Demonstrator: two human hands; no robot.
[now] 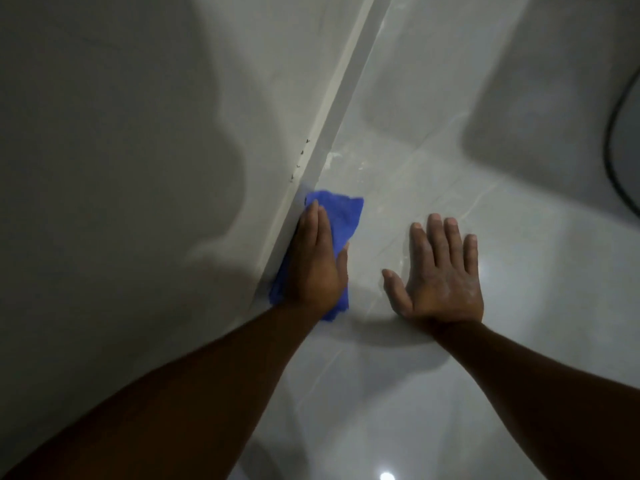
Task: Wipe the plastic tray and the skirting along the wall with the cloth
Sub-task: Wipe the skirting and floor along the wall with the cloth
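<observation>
- Left hand (317, 261), grip flat, pressed the cloth (346, 213) against the skirting (332, 123): the skirting step in hand.
- Right hand (443, 275), grip spread wide, rested on the floor (450, 393) beside the skirting.
- The next move likely called for sliding along the skirting.

Much of the blue cloth (347, 216) under the left hand (318, 268), a dark curved object (611, 143) half beyond the right edge.

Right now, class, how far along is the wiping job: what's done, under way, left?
Done: nothing can be confirmed; no tray is in view. In hand: the left hand presses the blue cloth against the skirting, while the right hand rests flat on the floor. Left: the skirting ahead of the cloth, where dark specks sit along its top edge.
</observation>
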